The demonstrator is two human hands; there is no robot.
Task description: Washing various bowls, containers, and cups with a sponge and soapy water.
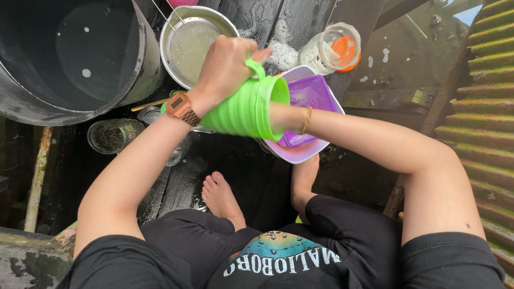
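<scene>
My left hand [227, 64] grips the handle of a bright green ribbed plastic jug [243, 109], held on its side above the wet dark boards. My right arm goes into the jug's mouth, so my right hand is hidden inside it; only the wrist with a thin bracelet [306, 120] shows at the rim. A copper-coloured watch sits on my left wrist. Just behind the jug lies a purple square container [316, 93] nested in a pale lilac bowl [300, 155].
A large dark metal tub [69, 53] of water stands at the upper left, a metal strainer bowl [195, 37] beside it. A clear glass [110, 135] lies on its side at left. A clear jar with an orange lid [334, 48] lies at the top. Corrugated roofing [482, 107] runs along the right.
</scene>
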